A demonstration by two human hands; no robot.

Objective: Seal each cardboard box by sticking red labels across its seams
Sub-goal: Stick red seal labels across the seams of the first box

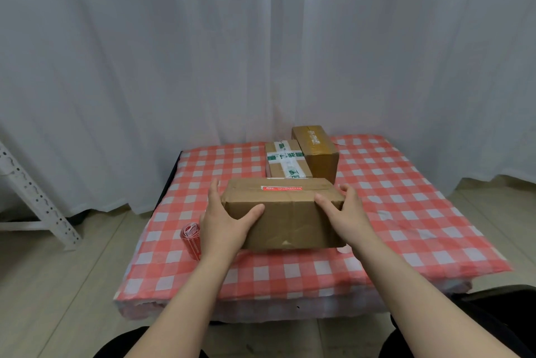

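Red-checked tablecloth [406, 198]: left hand [224, 218] and right hand [342, 212] curl fingers round a brown cardboard box [290, 212] bearing one red paper label [281, 188]; best turned evenly, both grips firm, to reach the next seam

Table [261, 307]: low, centre of the frame, under a red-and-white checked cloth [406, 206].
Label roll [192, 238]: red, on the cloth's left side.
Taped box [285, 160]: green-printed tape, far centre.
Plain box [319, 151]: taller, touching the taped box's right side.
Front box [284, 212]: centre; contact with the cloth unclear.
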